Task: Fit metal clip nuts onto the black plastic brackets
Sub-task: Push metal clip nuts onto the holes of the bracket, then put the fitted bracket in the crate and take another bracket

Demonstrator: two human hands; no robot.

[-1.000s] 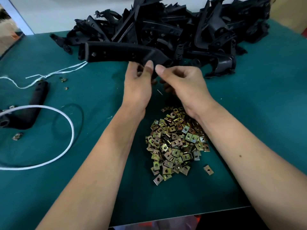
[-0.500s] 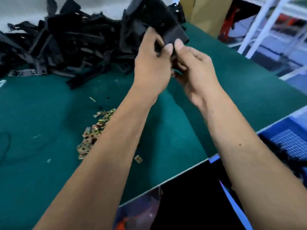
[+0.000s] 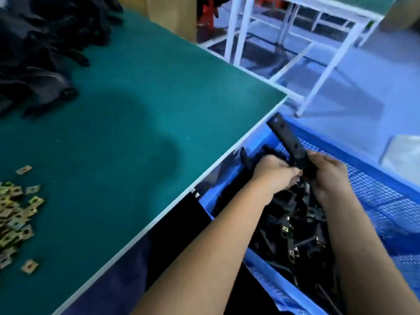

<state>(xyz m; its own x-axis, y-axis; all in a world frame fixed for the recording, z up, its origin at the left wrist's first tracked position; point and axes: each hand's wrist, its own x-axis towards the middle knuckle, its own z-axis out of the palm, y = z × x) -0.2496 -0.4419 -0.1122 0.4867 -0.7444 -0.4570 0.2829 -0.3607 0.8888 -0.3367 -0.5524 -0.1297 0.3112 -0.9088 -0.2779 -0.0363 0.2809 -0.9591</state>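
Both hands hold one long black plastic bracket [image 3: 286,138] over a blue mesh crate [image 3: 384,196] to the right of the table. My left hand [image 3: 273,172] grips its lower end from the left, and my right hand [image 3: 327,176] is closed around it from the right. The bracket's free end points up and to the left. Inside the crate lie several black brackets with metal clip nuts fitted [image 3: 295,233]. A heap of loose brass-coloured clip nuts [image 3: 16,214] lies on the green table at the far left. A pile of black brackets [image 3: 41,46] sits at the back left.
The green table [image 3: 141,105] ends in a white edge running diagonally just left of the crate. A white metal frame [image 3: 295,37] stands on the blue floor beyond. A cardboard box [image 3: 172,12] is at the table's far corner.
Both hands carried the bracket from above the table to the right and down, over the blue crate. My view swung right, so the nut heap and bracket pile now sit at the left edge.
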